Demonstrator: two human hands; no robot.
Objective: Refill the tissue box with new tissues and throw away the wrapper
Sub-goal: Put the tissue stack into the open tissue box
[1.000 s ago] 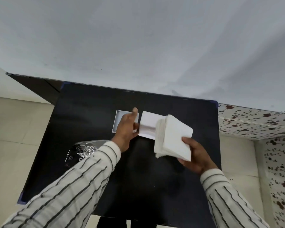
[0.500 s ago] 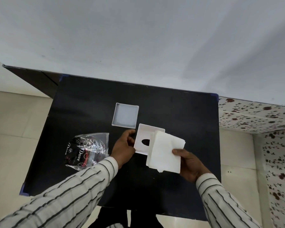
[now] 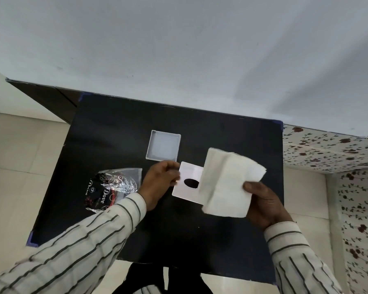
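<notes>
While my left hand [image 3: 160, 183] pinches the near-left edge of the box [image 3: 187, 183], thumb and fingers closed on it, my right hand [image 3: 261, 202] is clamped on the stack [image 3: 227, 183] of tissues, thumb on top at its right edge. Both are lifted off the table [image 3: 115, 145], as far as I can judge. From the left hand the stack lies at three o'clock, overlapping the box's right half; the two touch or nearly so, I cannot tell which. The face of the box turned to me carries the oval slot, so the open side seems to face away, and I judge the box must be turned before the stack can go in. That is the relation the next move hangs on: stack to the right, box to the left, open side hidden. The stack's long axis runs roughly from eleven to five o'clock, close to the box's own tilt. My right hand is the nearer one to the stack.

Further out, at twelve o'clock from the left hand, the lid [image 3: 163, 147] lies flat on the table, hollow up. At nine o'clock lies the wrapper [image 3: 111, 187], crumpled, not yet thrown away.

Count: one box, one lid, one stack, one wrapper.
</notes>
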